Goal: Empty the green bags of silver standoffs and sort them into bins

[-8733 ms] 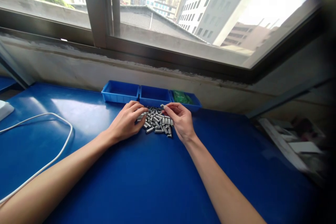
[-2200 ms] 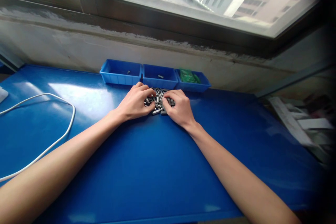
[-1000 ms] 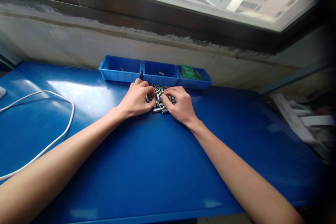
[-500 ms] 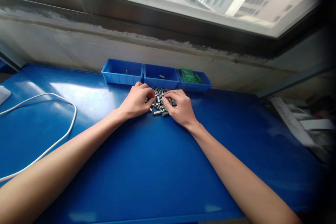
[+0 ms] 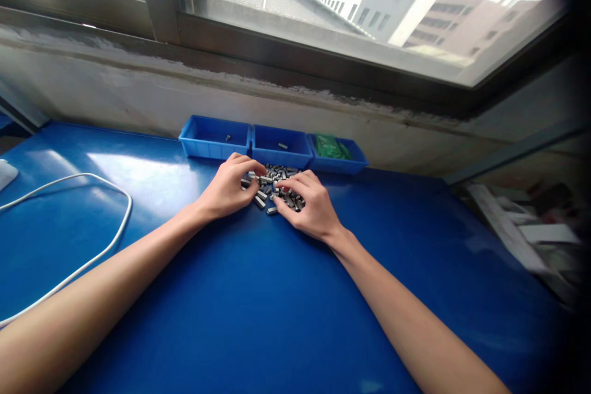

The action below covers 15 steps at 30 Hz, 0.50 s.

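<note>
Where the small metal pieces [image 5: 279,176] lie heaped near the middle of the desk [image 5: 258,308], the left hand [image 5: 232,181] and the right hand [image 5: 310,206] bend in from either side, fingers curved over the edges of the pile. At the left hand the thumb and forefinger stand parted, with pieces showing around them, yet I cannot tell whether its grip has hold of any. The right hand's thumb and forefinger reach low among the pieces, their tips close together, and whether that grip pinches one is likewise too small to tell. Just behind the pile stand three blue bins in a row: one small piece lies in the left bin [image 5: 213,148], another in the middle bin [image 5: 281,156], and a green bag [image 5: 330,146] in the right bin [image 5: 340,166]. A white cable [image 5: 124,221] loops across the left of the desk, and behind the bins a wall [image 5: 152,101] rises to a window frame [image 5: 277,52].
</note>
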### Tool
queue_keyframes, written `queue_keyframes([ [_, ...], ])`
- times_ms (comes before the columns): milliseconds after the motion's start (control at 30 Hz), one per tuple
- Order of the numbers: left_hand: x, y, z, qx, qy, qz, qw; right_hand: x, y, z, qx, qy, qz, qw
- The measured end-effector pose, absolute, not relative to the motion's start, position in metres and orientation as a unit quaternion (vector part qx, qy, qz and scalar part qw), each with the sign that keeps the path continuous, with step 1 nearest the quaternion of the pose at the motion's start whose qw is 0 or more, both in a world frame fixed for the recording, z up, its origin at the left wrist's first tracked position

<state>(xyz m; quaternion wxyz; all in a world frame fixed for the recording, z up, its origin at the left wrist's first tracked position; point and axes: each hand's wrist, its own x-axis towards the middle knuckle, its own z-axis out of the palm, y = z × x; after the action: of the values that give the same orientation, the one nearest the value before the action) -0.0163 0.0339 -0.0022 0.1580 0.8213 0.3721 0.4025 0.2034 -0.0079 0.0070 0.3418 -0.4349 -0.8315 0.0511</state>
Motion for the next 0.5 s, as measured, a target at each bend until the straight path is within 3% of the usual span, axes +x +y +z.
queue_keyframes([
  [300, -0.015, 0.034, -0.001, 0.796, 0.396, 0.418, 0.187, 0.188, -0.006, 0.011, -0.473, -0.822, 0.120, 0.295],
  [500, -0.016, 0.033, 0.002, 0.786, 0.388, 0.441, 0.195, 0.187, -0.002, 0.007, -0.521, -0.721, 0.238, 0.390],
])
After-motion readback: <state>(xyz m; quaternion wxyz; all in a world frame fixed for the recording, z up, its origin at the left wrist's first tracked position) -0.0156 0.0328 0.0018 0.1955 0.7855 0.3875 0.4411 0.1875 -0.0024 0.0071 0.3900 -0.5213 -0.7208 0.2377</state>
